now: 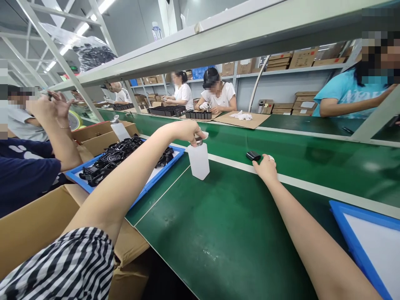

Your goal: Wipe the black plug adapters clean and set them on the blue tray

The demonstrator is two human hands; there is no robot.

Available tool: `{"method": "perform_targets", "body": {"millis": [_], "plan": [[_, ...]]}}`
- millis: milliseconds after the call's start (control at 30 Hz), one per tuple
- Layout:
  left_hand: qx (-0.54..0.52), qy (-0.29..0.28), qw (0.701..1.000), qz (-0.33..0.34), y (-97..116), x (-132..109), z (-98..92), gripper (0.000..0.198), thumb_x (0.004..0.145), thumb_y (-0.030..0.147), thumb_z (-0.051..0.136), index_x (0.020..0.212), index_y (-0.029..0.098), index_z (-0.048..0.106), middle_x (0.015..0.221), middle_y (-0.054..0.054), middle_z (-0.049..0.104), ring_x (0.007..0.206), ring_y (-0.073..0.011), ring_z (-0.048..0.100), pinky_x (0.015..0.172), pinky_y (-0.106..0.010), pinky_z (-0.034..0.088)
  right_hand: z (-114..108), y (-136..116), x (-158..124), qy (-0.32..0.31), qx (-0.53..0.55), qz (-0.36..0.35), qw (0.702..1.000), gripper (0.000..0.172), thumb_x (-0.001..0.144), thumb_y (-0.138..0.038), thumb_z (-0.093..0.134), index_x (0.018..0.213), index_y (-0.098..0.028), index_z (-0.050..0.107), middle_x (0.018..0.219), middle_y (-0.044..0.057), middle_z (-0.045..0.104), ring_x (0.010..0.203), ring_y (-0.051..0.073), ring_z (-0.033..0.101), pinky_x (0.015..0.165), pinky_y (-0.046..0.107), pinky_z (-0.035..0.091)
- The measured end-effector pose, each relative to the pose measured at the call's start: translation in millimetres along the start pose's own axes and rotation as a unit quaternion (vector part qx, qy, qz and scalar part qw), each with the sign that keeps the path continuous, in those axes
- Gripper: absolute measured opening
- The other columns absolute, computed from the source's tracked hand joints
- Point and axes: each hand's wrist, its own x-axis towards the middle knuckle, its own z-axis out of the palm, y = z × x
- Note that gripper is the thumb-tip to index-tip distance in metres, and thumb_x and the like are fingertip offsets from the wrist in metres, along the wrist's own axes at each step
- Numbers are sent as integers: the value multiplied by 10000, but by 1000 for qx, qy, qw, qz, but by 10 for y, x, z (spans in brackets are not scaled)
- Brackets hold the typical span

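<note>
White bottle (199, 161) under left hand (189, 131) (palm downward).

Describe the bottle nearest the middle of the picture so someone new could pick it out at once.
Start at the green table and find the blue tray heaped with black parts. Just right of that tray is a whitish, square-sided bottle. Unlike the similar bottle farther left, it has the wearer's left hand at its top.
</note>
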Motion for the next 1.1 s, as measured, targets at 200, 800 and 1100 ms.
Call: {"method": "perform_targets", "body": {"millis": [200, 800, 1100], "plan": [[-3, -14, 1000, 23, -24, -4, 21, 466, 604, 249, 533, 1061, 296, 456, 947, 70, 543, 779, -118, 492, 700, -157, 342, -11, -13, 248, -35, -14, 21, 999, 590, 696, -427, 397, 1164, -91, 268, 1092, 179, 391, 1006, 293, 349, 755, 406, 335], [22, 13, 999, 39, -35, 8, 36, 454, 600, 246, 540, 1046, 292, 468, 911, 57, 556, 732, -118, 500, 634, -155, 344, -348, 190, 213, -40, 96, 44, 994, 579, 621, -234, 518, 1134, -77, 299, 1016, 171, 429, 760, 196, 521, 626, 297, 430], [108, 80, 990, 31, 111, -67, 175, 340, 638, 166, 491, 970, 220, 537, 805, -23, 589, 721, -166, 515, 625, -207, 351, -238, -106, -817, -149, 160, -106, 970, 477, 532, -269, 595, 942, -157, 378, 833, 39, 521, 701, 140, 519, 620, 244, 424]]}}
